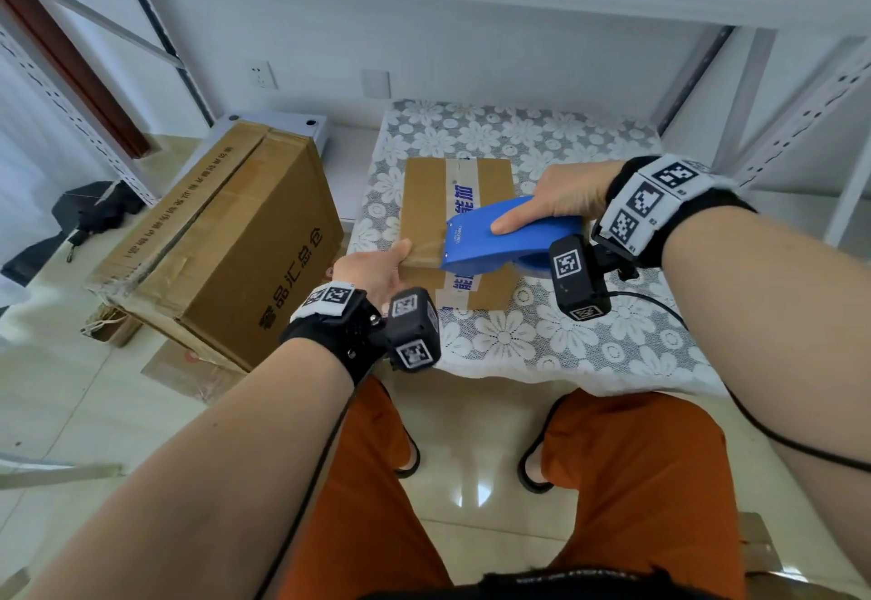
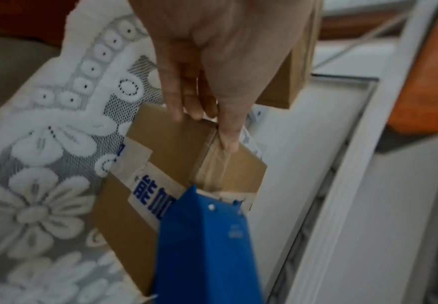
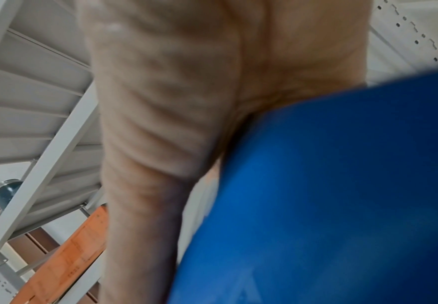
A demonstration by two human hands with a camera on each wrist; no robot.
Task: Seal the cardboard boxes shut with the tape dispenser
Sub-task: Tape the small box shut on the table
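While the person sits with orange-trousered knees at 6 o'clock, both forearms reach forward to a small box [image 1: 455, 217] on a lace cloth [image 1: 542, 345] at about 12 o'clock. The left hand [image 1: 374, 269], at the box's 8 o'clock corner, has its thumb pressed on top and its fingers curled over the edge, pinning the start of a clear tape strip [image 2: 212, 162]. The right hand [image 1: 561, 199], coming in from 3 o'clock, is wrapped around a blue dispenser [image 1: 509, 236] whose nose rests on the lid near its middle.

Judging by this, the strip is only begun: it runs from the left edge to the dispenser's nose, crossing an older printed tape band [image 1: 459, 189] that runs near to far. The rest of the lid is still to cover and the tape uncut.

Farther off, at 10 o'clock, a large box [image 1: 226, 246] stands tilted on the floor, its top flaps apparently closed under worn tape.
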